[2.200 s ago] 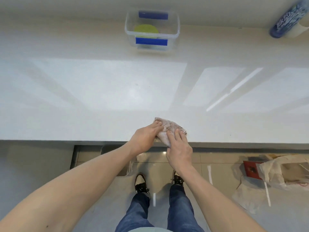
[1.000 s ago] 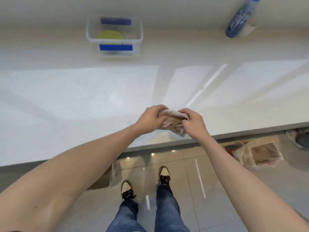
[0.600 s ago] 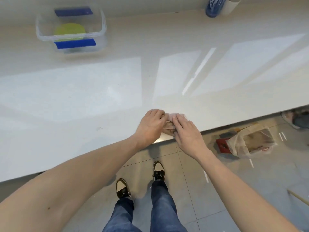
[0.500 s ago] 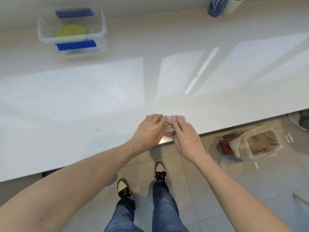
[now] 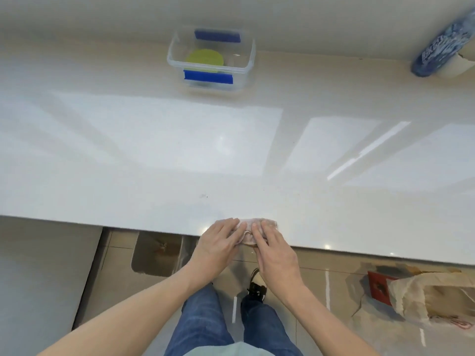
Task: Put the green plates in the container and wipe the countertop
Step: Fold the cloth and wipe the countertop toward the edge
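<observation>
Since the earlier frame the cloth [image 5: 253, 231] has gone from being bunched and worked between curled fingers to lying pressed flat at the near edge of the countertop [image 5: 159, 155]. The left hand [image 5: 218, 242] and right hand [image 5: 273, 249] now rest side by side on top of it, fingers extended rather than curled round it; neither grips anything. This flat, two-handed press appears intended to fold or compact the cloth into a pad before wiping. The green plates [image 5: 204, 57] already lie inside the clear container [image 5: 245, 53], which stands at the far side of the countertop against the wall, well apart from the hands. A small dark speck [image 5: 204, 195] remains on the surface beyond the cloth. A blue-wrapped roll [image 5: 442, 48] lies at the far right. Judgement: plate stowage complete; wiping outstanding.
</observation>
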